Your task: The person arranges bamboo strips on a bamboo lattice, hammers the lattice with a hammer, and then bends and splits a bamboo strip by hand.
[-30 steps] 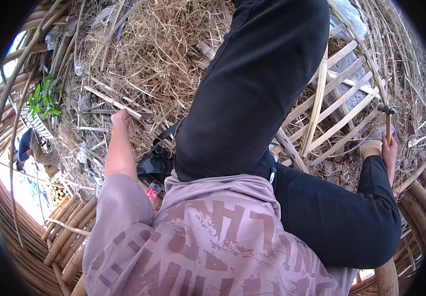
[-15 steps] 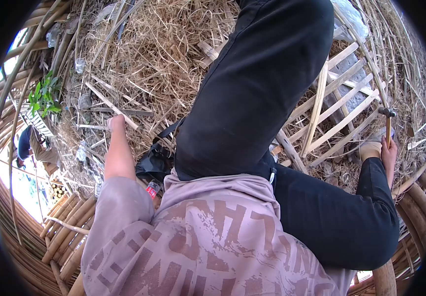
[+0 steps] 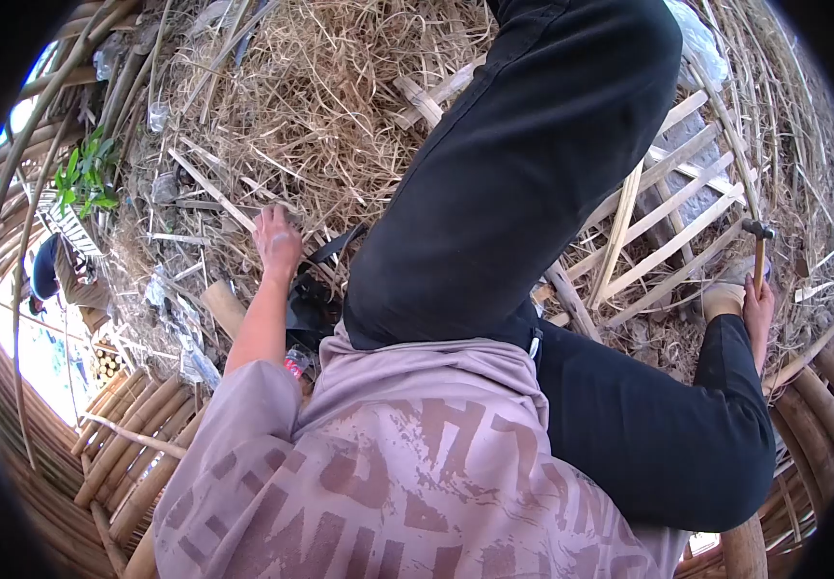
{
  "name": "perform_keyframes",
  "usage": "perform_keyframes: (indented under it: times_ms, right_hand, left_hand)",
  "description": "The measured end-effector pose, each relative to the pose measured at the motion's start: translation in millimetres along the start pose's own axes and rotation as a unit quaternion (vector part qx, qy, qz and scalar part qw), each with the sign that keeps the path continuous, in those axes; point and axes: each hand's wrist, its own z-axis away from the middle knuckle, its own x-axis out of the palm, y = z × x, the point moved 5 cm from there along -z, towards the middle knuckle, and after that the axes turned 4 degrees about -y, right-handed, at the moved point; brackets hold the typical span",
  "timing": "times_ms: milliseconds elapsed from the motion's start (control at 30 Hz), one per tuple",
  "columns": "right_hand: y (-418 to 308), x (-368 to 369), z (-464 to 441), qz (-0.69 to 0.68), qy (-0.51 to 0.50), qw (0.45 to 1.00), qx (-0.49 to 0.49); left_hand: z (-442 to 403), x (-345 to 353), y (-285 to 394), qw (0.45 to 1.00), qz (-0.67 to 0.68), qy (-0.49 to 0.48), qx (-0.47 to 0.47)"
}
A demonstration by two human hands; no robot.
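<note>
My left hand [image 3: 277, 239] reaches down to the littered ground, its fingers curled at the right ends of a pale bamboo strip [image 3: 209, 186] and a dark flat strip [image 3: 200, 205]. What lies under those fingers is hidden. At the right, my right hand [image 3: 758, 307] is closed round the wooden handle of a hammer [image 3: 759, 253], which stands head up beside my foot [image 3: 723, 297]. A lattice of split bamboo slats [image 3: 672, 241] lies between my raised leg and the hammer.
Dry shavings [image 3: 330, 106] cover the ground ahead. A black bag [image 3: 313, 304] and a red-labelled bottle [image 3: 296, 363] are by my hip. Bamboo poles [image 3: 137, 454] stand at the lower left. Green leaves [image 3: 89, 174] and another person [image 3: 69, 275] are at the far left.
My left hand has moved from the left part of the strips to their right ends, nearer my leg. My raised leg has shifted slightly right. My right hand still holds the hammer.
</note>
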Motion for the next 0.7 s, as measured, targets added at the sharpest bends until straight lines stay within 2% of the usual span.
perform_keyframes:
  times_ms: [100,167,333,433,700]
  right_hand:
    - [9,0,0,-0.036,-0.034,0.996,0.070]
    - [8,1,1,-0.026,-0.033,0.997,0.070]
    - [10,-1,0,0.005,-0.020,0.999,0.041]
    - [9,-1,1,0.000,-0.032,0.996,0.080]
    - [6,0,1,-0.007,-0.018,0.998,0.054]
  left_hand:
    - [0,-5,-1,0.996,-0.043,0.020,0.081]
    - [2,-4,-3,0.992,-0.060,0.016,0.110]
    - [4,-1,-10,0.986,-0.084,-0.016,0.143]
    - [7,-6,-10,0.985,-0.075,-0.020,0.155]
    - [26,-14,-27,0.980,-0.085,-0.066,0.170]
